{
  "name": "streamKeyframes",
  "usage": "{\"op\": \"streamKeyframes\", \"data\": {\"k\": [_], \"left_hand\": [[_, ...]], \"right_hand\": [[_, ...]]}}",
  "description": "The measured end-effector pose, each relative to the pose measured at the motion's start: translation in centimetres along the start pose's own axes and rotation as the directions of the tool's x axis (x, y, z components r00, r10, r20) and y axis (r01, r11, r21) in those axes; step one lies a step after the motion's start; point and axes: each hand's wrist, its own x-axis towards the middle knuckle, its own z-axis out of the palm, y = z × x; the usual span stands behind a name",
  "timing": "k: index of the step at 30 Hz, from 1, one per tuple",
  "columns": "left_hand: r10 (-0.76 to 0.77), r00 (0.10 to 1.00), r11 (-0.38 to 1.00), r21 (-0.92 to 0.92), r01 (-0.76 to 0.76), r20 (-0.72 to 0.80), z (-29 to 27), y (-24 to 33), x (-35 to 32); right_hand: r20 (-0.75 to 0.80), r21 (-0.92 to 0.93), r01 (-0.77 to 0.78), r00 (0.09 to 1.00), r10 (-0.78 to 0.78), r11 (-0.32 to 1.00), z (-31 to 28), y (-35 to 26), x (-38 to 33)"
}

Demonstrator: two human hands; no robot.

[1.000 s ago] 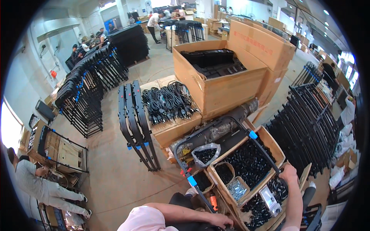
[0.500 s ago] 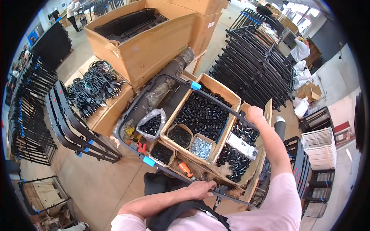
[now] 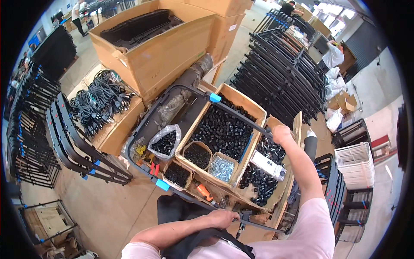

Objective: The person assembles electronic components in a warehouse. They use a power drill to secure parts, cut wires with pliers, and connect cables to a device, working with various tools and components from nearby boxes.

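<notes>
The left hand (image 3: 223,218) curls its fingers closed around the near rail of a black metal frame (image 3: 181,93), close to the frame's near right corner; the right hand (image 3: 279,133) grips the far rail, fingers wrapped out of sight behind it. The frame lies flat across open cardboard boxes, with two blue tape tabs (image 3: 215,97) on it, one at the far rail and one at the near. Beneath it sits one large box of black caps (image 3: 224,129), three small tubs, one clear bag of black parts (image 3: 165,142) and one tub of silver screws (image 3: 222,167). An orange-handled tool (image 3: 203,192) lies at the near edge. Stacked black frames (image 3: 282,77) crowd the right side, cable bundles (image 3: 101,99) the left; bare floor opens at lower left. What the left hand holds besides the rail cannot be told.
</notes>
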Motion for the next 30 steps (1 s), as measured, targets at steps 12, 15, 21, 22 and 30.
{"op": "streamKeyframes", "data": {"k": [12,15,21,22,30], "left_hand": [[-0.038,0.985,0.999,-0.024,0.035,-0.166,-0.9,1.3,-1.8],[-0.051,0.987,0.999,-0.019,0.049,-0.156,-0.7,0.6,-1.3],[0.038,0.994,0.997,0.072,-0.03,-0.106,-0.8,0.2,-1.3],[0.028,0.996,0.999,0.047,-0.024,-0.089,0.0,0.2,-1.7],[0.052,0.991,0.998,-0.038,-0.057,-0.122,-0.7,0.3,-1.9]], "right_hand": [[0.048,-0.066,-0.029,0.998,0.032,0.997,-1.2,-1.6,0.8],[-0.096,0.044,0.037,0.995,-0.033,0.998,-1.4,-1.4,0.5],[0.109,-0.102,-0.012,0.994,0.023,0.995,-1.6,-0.3,1.6],[0.182,-0.121,0.033,0.983,-0.011,0.992,-0.8,-0.8,1.0],[0.079,0.129,0.086,0.992,-0.096,0.988,-2.9,-2.9,1.1]]}}
